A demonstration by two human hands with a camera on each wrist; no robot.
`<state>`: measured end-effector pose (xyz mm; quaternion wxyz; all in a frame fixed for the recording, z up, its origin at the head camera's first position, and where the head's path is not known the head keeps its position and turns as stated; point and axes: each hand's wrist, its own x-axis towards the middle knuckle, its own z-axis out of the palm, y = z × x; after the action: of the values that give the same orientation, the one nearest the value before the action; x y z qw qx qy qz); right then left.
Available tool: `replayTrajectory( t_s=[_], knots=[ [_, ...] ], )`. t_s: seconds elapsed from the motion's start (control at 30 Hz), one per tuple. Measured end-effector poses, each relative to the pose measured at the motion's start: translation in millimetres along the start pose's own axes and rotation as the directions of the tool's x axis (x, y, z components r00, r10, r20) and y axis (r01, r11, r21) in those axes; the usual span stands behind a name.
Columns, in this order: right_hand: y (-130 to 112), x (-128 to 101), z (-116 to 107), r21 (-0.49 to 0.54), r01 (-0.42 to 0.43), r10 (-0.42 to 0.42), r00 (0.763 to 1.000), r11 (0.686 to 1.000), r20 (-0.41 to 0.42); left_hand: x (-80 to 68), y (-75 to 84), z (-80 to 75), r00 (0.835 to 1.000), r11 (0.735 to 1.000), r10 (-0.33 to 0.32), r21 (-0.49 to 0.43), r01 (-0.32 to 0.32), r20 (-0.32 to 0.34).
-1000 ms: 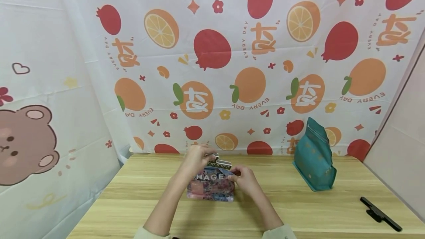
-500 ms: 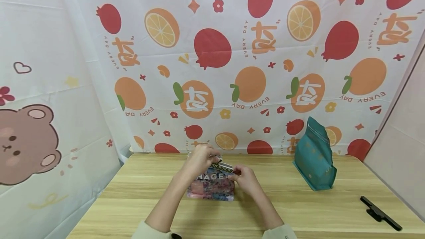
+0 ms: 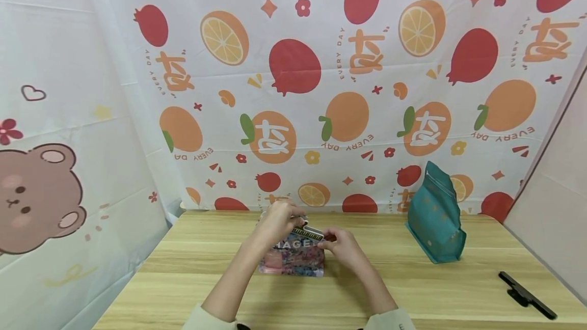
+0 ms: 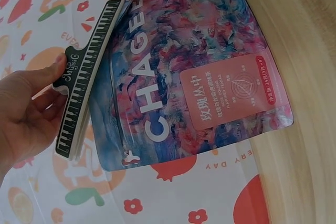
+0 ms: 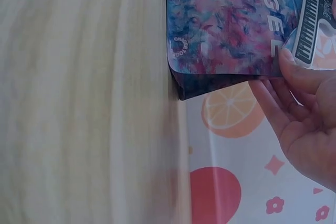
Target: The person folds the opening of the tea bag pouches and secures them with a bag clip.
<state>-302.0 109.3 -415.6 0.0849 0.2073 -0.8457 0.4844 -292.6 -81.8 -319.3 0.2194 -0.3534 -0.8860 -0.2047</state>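
Sleeves frame the near edge at 6 o'clock. Just beyond, the floral pouch (image 3: 292, 257) stands upright on the tabletop (image 3: 412, 289), mid-table. Its top edge runs 9 to 3 o'clock, and the piano-key clip (image 3: 308, 232) lies along it. The left hand (image 3: 275, 222) pinches the clip's handle from 10 o'clock; the right hand (image 3: 345, 248), fingers curled, pinches the pouch's top corner at 3 o'clock. Farther off, a black clip (image 3: 527, 295) lies at 4 o'clock and a teal bag (image 3: 435, 220) stands at 2 o'clock.
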Motion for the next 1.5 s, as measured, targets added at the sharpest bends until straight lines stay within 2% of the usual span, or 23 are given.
replayTrajectory(
  t_s=[0.17,0.57,0.83,1.17,1.5],
  knots=[
    [-0.9,0.5,-1.6,0.009,0.024,-0.024,1.000,1.000,0.011,-1.1,-1.3,-0.7,1.000,1.000,-0.002,0.015,0.002,-0.003],
    [0.8,1.2,-1.8,0.083,-0.034,0.036,0.999,0.996,-0.026,0.2,-1.3,0.8,0.999,0.999,-0.036,-0.003,0.036,0.033],
    [-0.1,0.8,-2.0,0.230,-0.058,0.061,0.998,0.971,-0.004,-0.6,-0.5,1.8,0.998,0.999,-0.038,-0.025,0.039,0.045],
    [3.2,0.9,-2.6,0.271,-0.096,0.098,0.995,0.958,0.006,1.5,1.3,2.6,0.994,0.999,-0.045,-0.017,0.047,0.100],
    [2.2,-2.2,-5.8,0.263,-0.107,0.104,0.994,0.959,0.025,-0.5,3.5,7.0,0.997,1.000,-0.022,-0.012,0.023,0.067]
  ],
)
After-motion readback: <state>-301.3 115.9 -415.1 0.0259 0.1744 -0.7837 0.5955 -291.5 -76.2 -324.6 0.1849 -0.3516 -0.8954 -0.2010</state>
